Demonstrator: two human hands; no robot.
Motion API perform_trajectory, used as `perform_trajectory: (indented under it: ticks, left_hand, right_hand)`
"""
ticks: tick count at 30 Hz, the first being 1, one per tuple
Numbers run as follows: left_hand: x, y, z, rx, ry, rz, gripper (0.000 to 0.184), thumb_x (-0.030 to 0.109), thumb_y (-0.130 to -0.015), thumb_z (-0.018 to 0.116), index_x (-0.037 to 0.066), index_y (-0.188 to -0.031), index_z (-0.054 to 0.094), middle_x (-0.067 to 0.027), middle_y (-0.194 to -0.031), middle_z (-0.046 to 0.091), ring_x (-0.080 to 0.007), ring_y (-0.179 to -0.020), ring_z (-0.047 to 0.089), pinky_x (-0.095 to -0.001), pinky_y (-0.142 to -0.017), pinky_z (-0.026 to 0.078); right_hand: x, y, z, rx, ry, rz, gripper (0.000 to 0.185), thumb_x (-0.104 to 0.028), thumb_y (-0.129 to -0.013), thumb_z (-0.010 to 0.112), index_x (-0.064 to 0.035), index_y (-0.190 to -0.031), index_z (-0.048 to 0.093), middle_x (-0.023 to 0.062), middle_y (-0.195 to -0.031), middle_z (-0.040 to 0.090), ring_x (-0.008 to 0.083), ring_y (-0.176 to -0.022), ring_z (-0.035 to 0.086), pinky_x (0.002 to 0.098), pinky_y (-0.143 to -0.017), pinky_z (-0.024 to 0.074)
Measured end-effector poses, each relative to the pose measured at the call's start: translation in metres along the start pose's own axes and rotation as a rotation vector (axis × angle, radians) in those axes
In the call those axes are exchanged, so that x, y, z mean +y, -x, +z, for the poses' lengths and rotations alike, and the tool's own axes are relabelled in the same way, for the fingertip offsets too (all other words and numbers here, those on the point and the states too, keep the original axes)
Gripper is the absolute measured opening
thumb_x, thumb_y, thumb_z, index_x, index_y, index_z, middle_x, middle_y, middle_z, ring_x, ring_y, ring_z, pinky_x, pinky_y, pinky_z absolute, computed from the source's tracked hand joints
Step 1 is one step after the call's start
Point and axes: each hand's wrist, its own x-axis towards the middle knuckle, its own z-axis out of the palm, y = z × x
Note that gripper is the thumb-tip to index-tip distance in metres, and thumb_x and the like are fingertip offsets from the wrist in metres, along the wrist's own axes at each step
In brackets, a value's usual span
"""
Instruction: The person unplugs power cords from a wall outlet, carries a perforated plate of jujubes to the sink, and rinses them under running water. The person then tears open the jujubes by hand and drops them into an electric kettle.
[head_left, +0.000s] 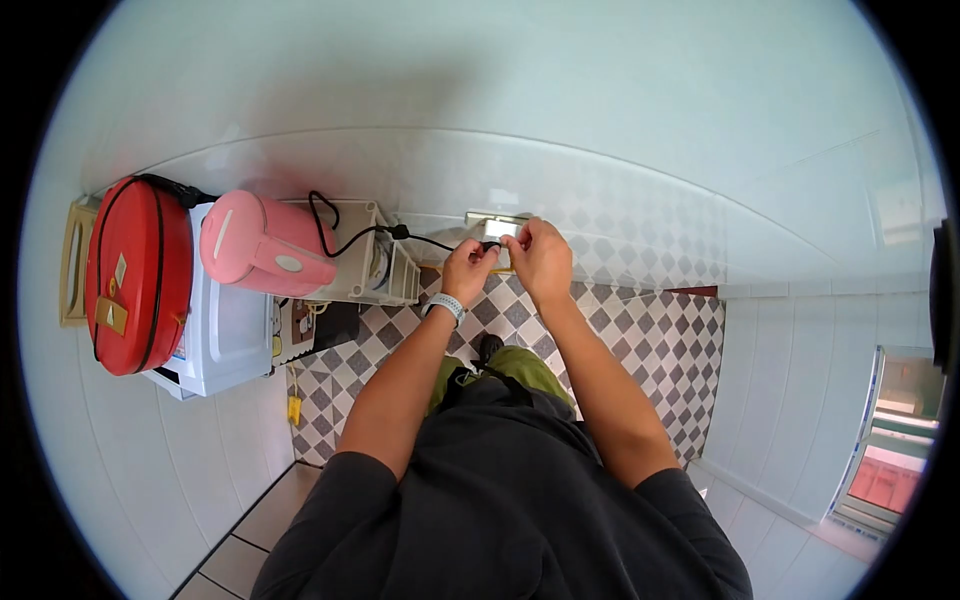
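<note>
My left hand (468,270) has its fingers closed on the end of a black cord (432,243), beside a small white fixture (500,227) low on the tiled wall. Close on its right, my right hand (538,262) is pinched near the same cord end; what its fingertips hold is too small to make out. The cord runs left, through a dark knot or bundle, to a pink kettle (270,245) on top of a light wire shelf (358,292).
A red round case (140,275) leans over a white appliance (238,340) at the left. A pale wall (600,100) stands in front, above a checkered floor (650,350). A window (890,430) is at the right, and a yellow tag (294,410) hangs at lower left.
</note>
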Motion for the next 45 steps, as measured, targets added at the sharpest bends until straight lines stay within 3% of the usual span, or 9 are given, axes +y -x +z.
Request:
perform_trajectory:
  ticks: [2,11,17,18,22,24,30,43,45]
  left_hand:
    - [0.006,0.005,0.002,0.104,-0.007,0.065,0.036,0.032,-0.085,0.075,0.001,-0.079,0.058,-0.0055,-0.068,0.059,-0.0158,-0.062,0.054,-0.0322,-0.06,0.046]
    - [0.016,0.009,0.01,0.222,-0.221,0.112,0.035,0.034,-0.086,0.07,0.002,-0.079,0.057,-0.0141,-0.073,0.063,-0.0328,-0.069,0.062,-0.0424,-0.065,0.048]
    - [-0.001,0.007,0.01,0.196,-0.107,0.2,0.034,0.032,-0.086,0.071,0.002,-0.078,0.057,-0.0133,-0.072,0.062,-0.0301,-0.068,0.061,-0.0411,-0.064,0.048]
    - [0.002,0.006,0.007,0.184,-0.193,0.196,0.03,0.03,-0.09,0.069,0.002,-0.083,0.06,-0.0105,-0.073,0.065,-0.0212,-0.066,0.061,-0.0358,-0.064,0.048]
    - [0.014,0.01,0.015,0.253,-0.175,0.161,0.029,0.03,-0.09,0.069,0.002,-0.084,0.061,-0.0119,-0.072,0.065,-0.024,-0.067,0.062,-0.0364,-0.064,0.049]
    - [0.019,0.013,0.015,0.296,-0.349,0.158,0.028,0.029,-0.09,0.068,0.002,-0.084,0.062,-0.0139,-0.072,0.065,-0.0278,-0.068,0.063,-0.038,-0.064,0.049]
    - [0.009,0.009,0.012,0.267,-0.207,0.261,0.032,0.03,-0.086,0.071,0.003,-0.076,0.055,-0.0145,-0.072,0.063,-0.0345,-0.069,0.062,-0.0428,-0.064,0.048]
    - [0.011,0.011,0.002,0.215,-0.183,0.278,0.028,0.029,-0.085,0.074,0.004,-0.079,0.06,-0.0143,-0.074,0.066,-0.0319,-0.068,0.065,-0.0403,-0.063,0.051]
    - [0.022,0.018,-0.019,0.203,-0.484,0.377,0.028,0.031,-0.084,0.074,0.006,-0.079,0.062,-0.0127,-0.076,0.068,-0.0317,-0.069,0.067,-0.0415,-0.062,0.052]
  right_hand:
    - [0.0,0.002,0.001,0.034,-0.012,-0.035,0.03,-0.02,-0.076,0.081,-0.0024,-0.074,0.057,0.0134,-0.07,0.06,0.0332,-0.065,0.06,0.0429,-0.059,0.047]
    - [-0.001,0.003,0.004,0.085,-0.033,-0.096,0.029,-0.018,-0.077,0.08,-0.0019,-0.074,0.055,0.0145,-0.072,0.06,0.0346,-0.066,0.058,0.0441,-0.06,0.0456]
    - [0.0,0.009,0.006,0.071,-0.053,-0.044,0.03,-0.017,-0.076,0.081,-0.0016,-0.074,0.055,0.0153,-0.073,0.059,0.0346,-0.067,0.058,0.0435,-0.06,0.0456]
    - [0.0,0.006,0.007,0.083,-0.058,-0.046,0.03,-0.017,-0.076,0.081,-0.0016,-0.074,0.055,0.0153,-0.073,0.059,0.0346,-0.067,0.058,0.0435,-0.06,0.0456]
    - [0.0,0.003,0.007,0.121,-0.071,-0.067,0.03,-0.018,-0.076,0.081,-0.0015,-0.073,0.055,0.0157,-0.073,0.06,0.0354,-0.067,0.058,0.0443,-0.061,0.0461]
    - [-0.001,0.004,0.006,0.115,-0.071,-0.047,0.03,-0.018,-0.076,0.081,-0.0014,-0.073,0.056,0.0157,-0.074,0.06,0.0356,-0.067,0.058,0.0444,-0.061,0.0464]
    - [-0.007,0.01,0.005,0.05,-0.036,0.067,0.03,-0.019,-0.076,0.081,-0.0015,-0.074,0.057,0.0158,-0.075,0.061,0.0355,-0.071,0.06,0.0445,-0.063,0.0476]
    - [-0.006,0.013,0.007,0.104,-0.036,0.11,0.026,-0.017,-0.075,0.079,-0.0027,-0.082,0.058,0.0153,-0.08,0.062,0.0354,-0.079,0.063,0.0448,-0.069,0.0505]
    - [-0.008,0.03,0.01,0.155,-0.094,0.098,0.024,-0.018,-0.077,0.078,-0.0026,-0.081,0.059,0.0154,-0.08,0.063,0.0349,-0.078,0.064,0.0443,-0.068,0.051]
